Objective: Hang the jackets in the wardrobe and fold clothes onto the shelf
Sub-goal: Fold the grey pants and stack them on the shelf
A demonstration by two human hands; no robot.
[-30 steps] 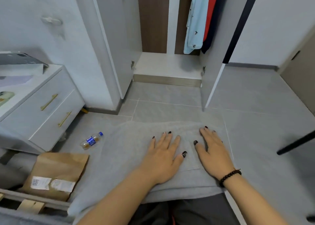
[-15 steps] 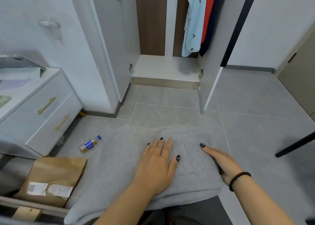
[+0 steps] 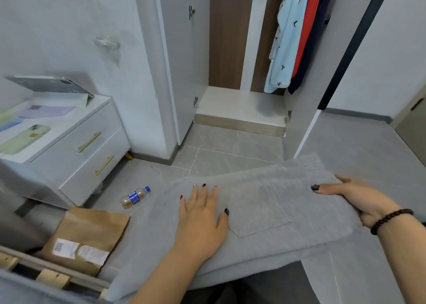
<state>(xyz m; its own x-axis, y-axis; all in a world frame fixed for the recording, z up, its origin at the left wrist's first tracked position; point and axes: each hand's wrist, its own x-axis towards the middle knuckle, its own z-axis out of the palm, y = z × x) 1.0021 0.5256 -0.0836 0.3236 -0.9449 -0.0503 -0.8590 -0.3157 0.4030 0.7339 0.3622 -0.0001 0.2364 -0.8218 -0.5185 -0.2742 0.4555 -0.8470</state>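
Jackets hang in the wardrobe (image 3: 230,50) already: a light blue jacket (image 3: 284,45), a red jacket (image 3: 307,34) and a dark blue jacket (image 3: 317,50) sit side by side on the right. So that part looks done, as far as you can see here. The folding part is not done yet. You have a grey garment (image 3: 265,211) with a pocket on it lying across your lap, and it looks part folded. The white wardrobe shelf (image 3: 239,105) at the bottom has nothing on it that shows.

Your left hand (image 3: 202,220) lies flat on the left half of the grey garment, fingers straight, pressing it down. Your right hand (image 3: 362,200) holds the right edge of the grey garment. Its thumb is on top and its fingers go under the cloth, so it pinches that edge. The cloth stretches between your two hands. You probably need one more fold, then carry it over to the shelf, which is well apart from you across the floor.
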